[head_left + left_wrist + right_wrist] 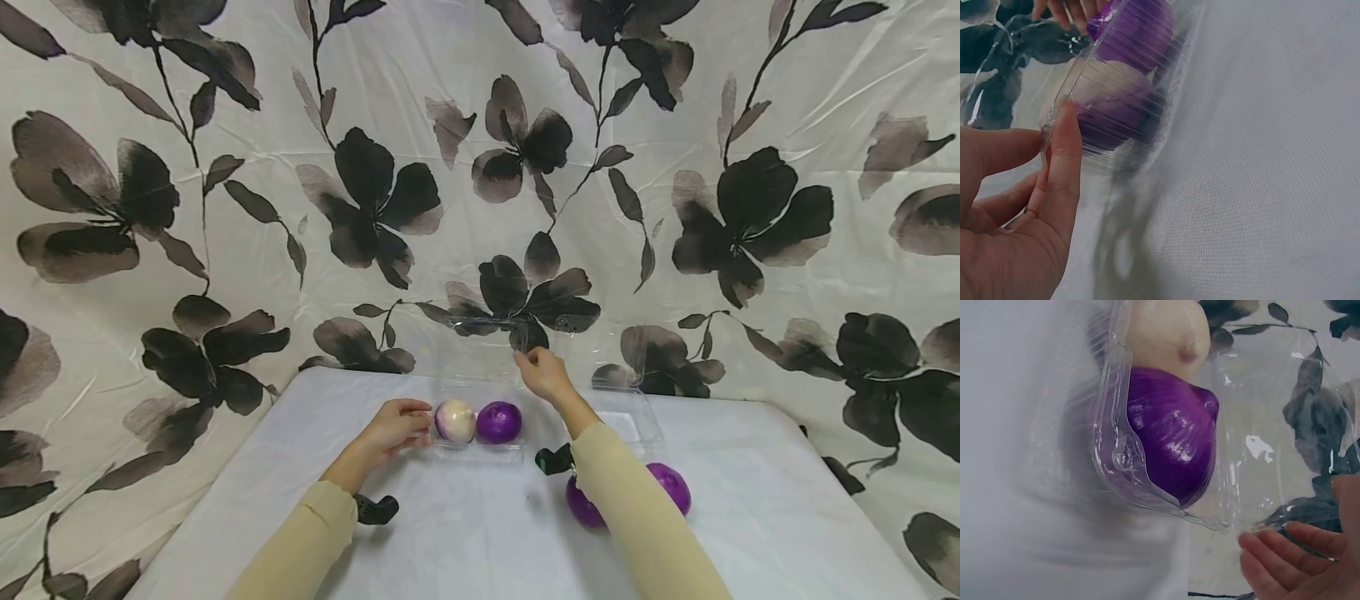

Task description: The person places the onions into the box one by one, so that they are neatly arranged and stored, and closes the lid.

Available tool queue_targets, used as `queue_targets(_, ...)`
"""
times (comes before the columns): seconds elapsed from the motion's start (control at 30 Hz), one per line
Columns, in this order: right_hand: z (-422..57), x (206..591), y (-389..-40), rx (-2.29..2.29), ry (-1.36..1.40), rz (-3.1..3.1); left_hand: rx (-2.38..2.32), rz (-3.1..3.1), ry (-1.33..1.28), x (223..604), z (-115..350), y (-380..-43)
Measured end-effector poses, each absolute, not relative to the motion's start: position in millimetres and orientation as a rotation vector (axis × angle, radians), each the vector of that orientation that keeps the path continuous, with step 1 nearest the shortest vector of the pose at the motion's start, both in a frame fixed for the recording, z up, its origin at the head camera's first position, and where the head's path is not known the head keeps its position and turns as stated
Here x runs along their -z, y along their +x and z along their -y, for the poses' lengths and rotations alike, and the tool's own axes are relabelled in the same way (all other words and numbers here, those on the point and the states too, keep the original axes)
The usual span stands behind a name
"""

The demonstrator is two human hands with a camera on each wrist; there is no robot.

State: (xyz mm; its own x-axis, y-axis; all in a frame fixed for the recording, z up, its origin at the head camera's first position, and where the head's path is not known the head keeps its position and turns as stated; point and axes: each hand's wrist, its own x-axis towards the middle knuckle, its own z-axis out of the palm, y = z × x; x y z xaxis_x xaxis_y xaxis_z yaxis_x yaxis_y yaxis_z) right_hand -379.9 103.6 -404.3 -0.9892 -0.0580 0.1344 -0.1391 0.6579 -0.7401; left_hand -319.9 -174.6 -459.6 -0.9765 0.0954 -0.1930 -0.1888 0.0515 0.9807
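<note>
A clear plastic clamshell container stands on the table with its lid raised at the back. Inside it, a cream-and-purple onion sits at the left and a purple onion at the right. My left hand pinches the container's left rim between thumb and fingers, which shows closely in the left wrist view. At the lid's right edge, my right hand holds the thin plastic by the fingertips. The right wrist view shows those fingers beside the lid's edge.
A second clear container, also with its lid up, stands behind my right forearm. Two more purple onions lie at the right, partly covered by my right sleeve. Flower-printed cloth hangs along the white table's back edge.
</note>
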Motion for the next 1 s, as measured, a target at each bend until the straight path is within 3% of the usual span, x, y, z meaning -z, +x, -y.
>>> queue_targets(0.67, -101, 396, -376, -1.313, 0.037, 2.672, -2.000, -2.135, -0.093, 457, 177, -317)
queue_targets(1.0, -110, 387, -366, -1.506, 0.118, 2.775, -2.003, -2.124, -0.078, 456, 177, -318)
